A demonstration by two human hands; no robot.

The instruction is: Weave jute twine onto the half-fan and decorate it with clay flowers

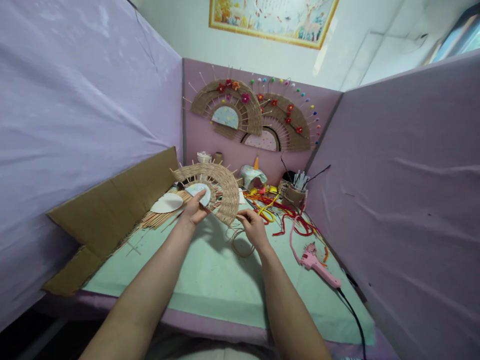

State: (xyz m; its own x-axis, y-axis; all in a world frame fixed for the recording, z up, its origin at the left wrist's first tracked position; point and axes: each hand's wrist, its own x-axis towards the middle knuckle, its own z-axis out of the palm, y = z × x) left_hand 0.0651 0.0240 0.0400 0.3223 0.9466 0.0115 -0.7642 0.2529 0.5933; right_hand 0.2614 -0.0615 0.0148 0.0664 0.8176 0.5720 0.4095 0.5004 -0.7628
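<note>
My left hand (195, 209) grips a half-round woven fan (226, 192) by its pale, patterned centre piece, thumb on top. Twine is woven in a wide band around the fan, and short stick ends poke out past its outer edge. At the fan's lower right corner, my right hand (253, 227) pinches a thin strand of twine (243, 247), which hangs in loose loops below the fingers. The fan is held tilted above the green tabletop (210, 280). My left fingers are partly hidden behind it.
A pink glue gun (318, 267) with a black cord lies at right. Red and yellow craft stems (275, 207) lie behind my right hand. Thin sticks, a white oval (167, 202) and cardboard (123, 200) are at left. Two decorated fans (275, 117) hang on the back panel.
</note>
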